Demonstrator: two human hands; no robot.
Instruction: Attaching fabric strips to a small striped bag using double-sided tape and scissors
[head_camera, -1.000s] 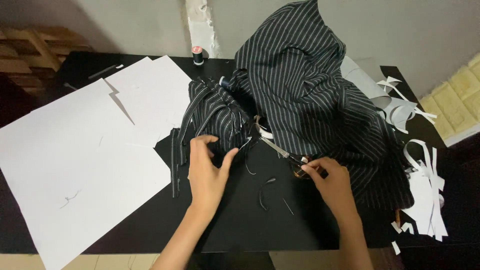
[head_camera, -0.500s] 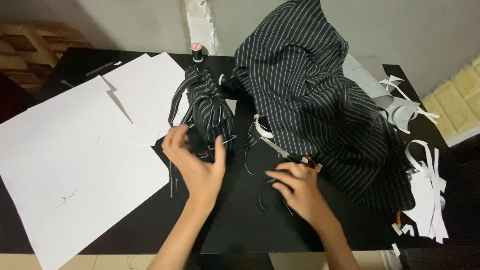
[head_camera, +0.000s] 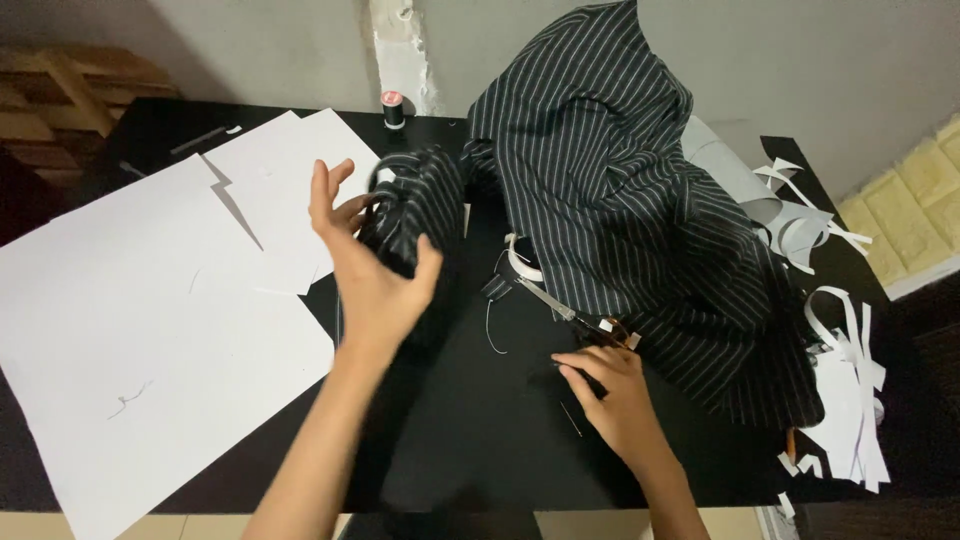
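My left hand (head_camera: 365, 265) is raised above the black table (head_camera: 480, 440) and grips a bundle of black pinstriped fabric strips (head_camera: 415, 205). My right hand (head_camera: 610, 385) rests low on the table with its fingertips pinched on a thin dark scrap of fabric (head_camera: 570, 368). Scissors (head_camera: 565, 305) lie just beyond that hand, their blades pointing up-left. A large heap of the same pinstriped cloth (head_camera: 620, 190) rises behind them.
Large white paper sheets (head_camera: 160, 300) cover the table's left half. A thread spool (head_camera: 394, 110) stands at the back edge. White paper offcuts (head_camera: 845, 380) pile up on the right. A loose thread (head_camera: 490, 325) lies mid-table. A pale brick-patterned wall panel (head_camera: 915, 195) is at far right.
My left hand gathered the striped strips and lifted them up and back off the table. My right hand left the scissors and dropped to the scraps on the table.
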